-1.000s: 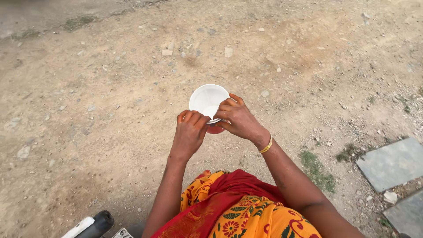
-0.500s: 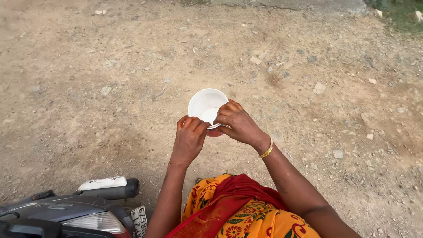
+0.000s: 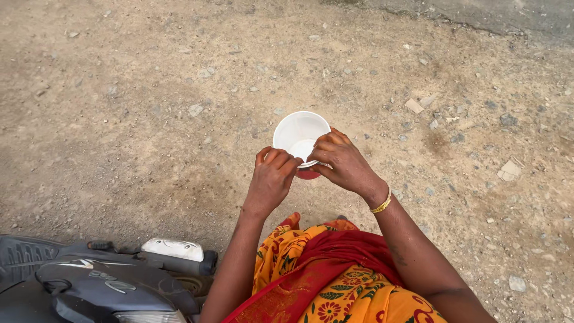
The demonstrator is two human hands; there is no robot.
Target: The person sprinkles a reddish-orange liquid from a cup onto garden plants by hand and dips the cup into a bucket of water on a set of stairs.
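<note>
I hold a white cup (image 3: 297, 133), open at the top, white and bare inside, out in front of me at chest height. My left hand (image 3: 272, 178) pinches its near rim from the left with closed fingers. My right hand (image 3: 345, 162), with a gold bangle at the wrist, grips the rim from the right. A small red thing (image 3: 308, 174) shows just under the cup between my two hands; what it is cannot be told. My orange and red patterned garment (image 3: 323, 275) fills the bottom of the view.
Bare dirt ground with scattered small stones (image 3: 412, 105) lies all around. The front of a dark scooter (image 3: 101, 278) with handlebar grip and white lever sits at the lower left, close to my left arm. A grey paved edge (image 3: 478, 15) runs along the top right.
My view has turned left, so the scooter has come further into view at lower left and the stone slabs at right are gone. Both hands keep the same hold on the cup.
</note>
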